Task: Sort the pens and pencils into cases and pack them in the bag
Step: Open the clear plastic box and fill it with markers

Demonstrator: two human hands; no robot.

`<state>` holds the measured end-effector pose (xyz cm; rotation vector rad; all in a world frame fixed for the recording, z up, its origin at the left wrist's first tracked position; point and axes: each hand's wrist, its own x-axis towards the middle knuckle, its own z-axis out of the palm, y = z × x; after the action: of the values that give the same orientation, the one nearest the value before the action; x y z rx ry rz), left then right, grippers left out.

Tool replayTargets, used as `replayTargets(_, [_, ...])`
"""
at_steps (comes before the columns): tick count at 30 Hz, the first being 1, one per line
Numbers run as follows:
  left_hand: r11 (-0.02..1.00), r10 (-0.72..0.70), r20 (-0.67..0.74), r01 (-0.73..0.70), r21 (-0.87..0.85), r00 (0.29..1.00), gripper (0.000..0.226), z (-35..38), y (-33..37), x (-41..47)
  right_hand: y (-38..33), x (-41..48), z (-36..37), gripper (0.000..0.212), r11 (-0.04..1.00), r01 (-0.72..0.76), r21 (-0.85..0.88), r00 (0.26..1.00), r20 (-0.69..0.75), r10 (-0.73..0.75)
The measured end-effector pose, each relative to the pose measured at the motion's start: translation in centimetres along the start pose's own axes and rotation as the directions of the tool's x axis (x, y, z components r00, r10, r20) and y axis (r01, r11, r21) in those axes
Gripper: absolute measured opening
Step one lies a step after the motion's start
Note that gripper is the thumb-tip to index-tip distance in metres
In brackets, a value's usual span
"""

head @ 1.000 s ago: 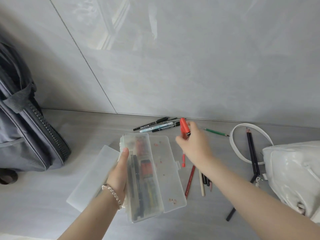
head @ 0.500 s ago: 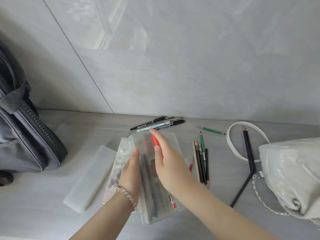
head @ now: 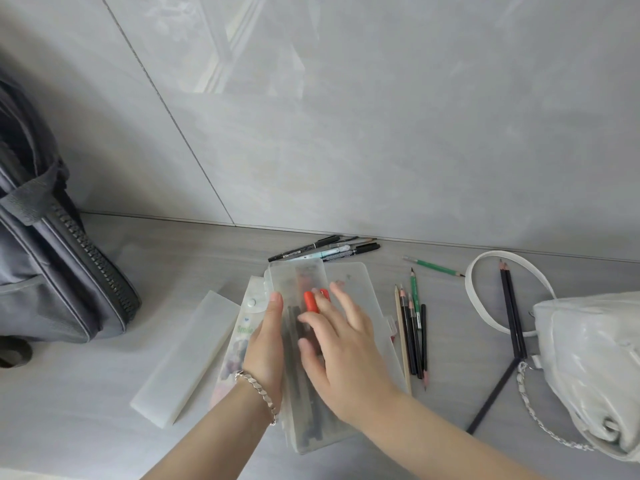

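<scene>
Clear pen case (head: 298, 276) gripped by left hand (head: 266, 344), orange marker (head: 310, 301) beneath right hand (head: 346, 351)

A glossy white handbag (head: 588, 368) lies on the grey worktop (head: 104, 427). Its flat white strap (head: 468, 284) loops out from the handbag's upper left, and a silver chain (head: 523, 389) trails along its lower left side. Behind the handbag rises a pale grey tiled wall (head: 346, 116).

Silver chain bracelet (head: 258, 393), bare forearms
</scene>
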<state>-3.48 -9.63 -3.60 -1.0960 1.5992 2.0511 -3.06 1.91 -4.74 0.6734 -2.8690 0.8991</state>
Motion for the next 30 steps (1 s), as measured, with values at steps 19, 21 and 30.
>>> replayTargets(19, [0.966,-0.055,-0.14,0.088,0.242,0.989,0.065,-2.6,2.4,2.9,10.7,14.2,1.9,0.028,0.851,0.214,-0.479,0.852,0.517,0.077])
replayTargets(21, [0.97,-0.065,-0.136,0.095,0.224,0.989,0.062,-3.0,2.4,2.6,11.0,13.8,2.1,0.029,0.804,0.312,-0.506,0.851,0.525,0.0])
replayTargets(30, [0.971,-0.097,-0.132,0.123,0.203,0.987,0.087,-4.0,0.9,1.9,12.3,10.2,0.7,0.028,0.81,0.256,-0.528,0.82,0.562,0.107])
